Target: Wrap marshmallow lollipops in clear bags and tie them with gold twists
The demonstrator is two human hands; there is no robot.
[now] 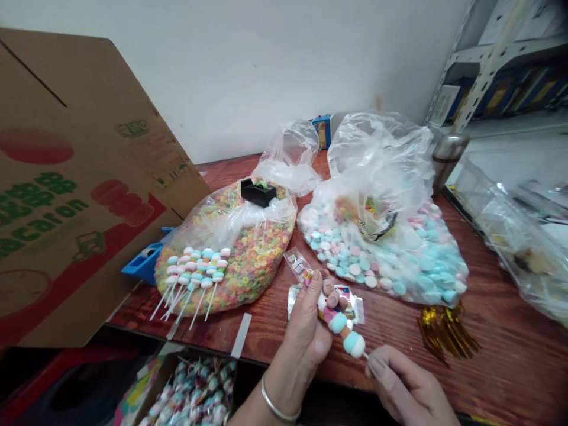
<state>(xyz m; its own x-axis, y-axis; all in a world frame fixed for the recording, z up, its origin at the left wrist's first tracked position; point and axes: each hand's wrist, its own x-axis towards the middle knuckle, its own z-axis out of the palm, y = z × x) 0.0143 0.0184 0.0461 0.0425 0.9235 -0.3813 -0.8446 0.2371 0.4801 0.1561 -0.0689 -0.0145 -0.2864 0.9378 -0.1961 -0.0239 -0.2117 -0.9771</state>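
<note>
My left hand (308, 322) is closed round a small clear printed wrapper (328, 299) with a candy skewer (344, 328) of pastel discs going into it. My right hand (406, 387) pinches the white stick end of that skewer just below the lowest blue disc. A silver bangle sits on my left wrist. Both hands are over the front edge of the reddish wooden table (497, 355).
A bag of coloured cereal rings (248, 254) carries several finished skewers (195, 275) and a black tape dispenser (258, 192). A bag of pastel candy discs (399, 254) lies right. Gold twist ties (444, 331), a big cardboard box (75, 195), a box of wrapped skewers (195, 393) below.
</note>
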